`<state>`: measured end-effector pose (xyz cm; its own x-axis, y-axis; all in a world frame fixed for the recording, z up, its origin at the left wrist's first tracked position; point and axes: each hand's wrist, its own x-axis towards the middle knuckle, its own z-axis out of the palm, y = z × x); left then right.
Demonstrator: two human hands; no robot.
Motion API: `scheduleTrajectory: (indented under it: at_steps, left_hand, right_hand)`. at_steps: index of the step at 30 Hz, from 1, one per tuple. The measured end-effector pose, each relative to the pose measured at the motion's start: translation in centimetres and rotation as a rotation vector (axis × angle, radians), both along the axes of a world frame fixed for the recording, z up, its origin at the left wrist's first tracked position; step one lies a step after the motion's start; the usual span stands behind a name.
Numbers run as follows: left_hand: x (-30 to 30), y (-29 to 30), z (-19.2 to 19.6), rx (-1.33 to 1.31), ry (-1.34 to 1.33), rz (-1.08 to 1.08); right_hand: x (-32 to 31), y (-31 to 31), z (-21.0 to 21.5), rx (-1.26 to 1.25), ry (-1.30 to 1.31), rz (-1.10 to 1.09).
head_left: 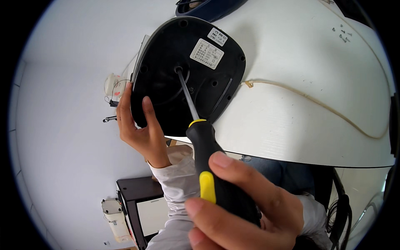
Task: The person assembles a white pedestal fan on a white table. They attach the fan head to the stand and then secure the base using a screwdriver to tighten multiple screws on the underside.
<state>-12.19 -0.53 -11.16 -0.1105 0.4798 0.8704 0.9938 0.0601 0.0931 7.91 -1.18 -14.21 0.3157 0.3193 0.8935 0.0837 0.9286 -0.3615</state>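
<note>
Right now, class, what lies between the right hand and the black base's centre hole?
In the head view, only the screwdriver: from the right hand, its shaft reaches the black base.

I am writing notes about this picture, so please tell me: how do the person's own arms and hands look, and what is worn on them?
Both hands are bare: no gloves, rings or watch are visible. The left hand comes out of a long, light grey-white sleeve that ends at the wrist with a soft, slightly creased cuff. Behind the right hand, only a small part of a similar pale sleeve shows at the wrist. No markings appear on the fabric.
</note>
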Motion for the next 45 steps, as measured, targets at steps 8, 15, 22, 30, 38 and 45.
scheduleTrajectory:
  at_steps: [8,15,22,30,38,45]
  left_hand:
    - [-0.2,-0.6,-0.1,0.004,-0.009,0.004]
    - [0.1,-0.3,-0.3,-0.019,-0.042,0.009]
    - [0.1,-0.8,0.2,-0.026,0.043,0.012]
    - [-0.1,-0.6,0.1,-0.047,0.008,-0.021]
    - [-0.3,-1.0,-0.2,-0.025,-0.047,-0.022]
    - [0.2,-0.7,0.1,-0.035,0.022,0.000]
  right_hand:
    - [0.0,0.2,1.0,0.009,0.036,0.045]
    - [-0.5,-0.6,1.3,-0.100,0.129,0.245]
    - [1.4,2.4,-3.7,-0.032,-0.043,0.025]
    - [0.0,0.6,-1.3,0.054,-0.114,0.070]
    - [5.6,0.6,2.0,-0.473,-0.368,0.274]
    - [5.6,1.2,-0.6,-0.417,-0.069,0.471]
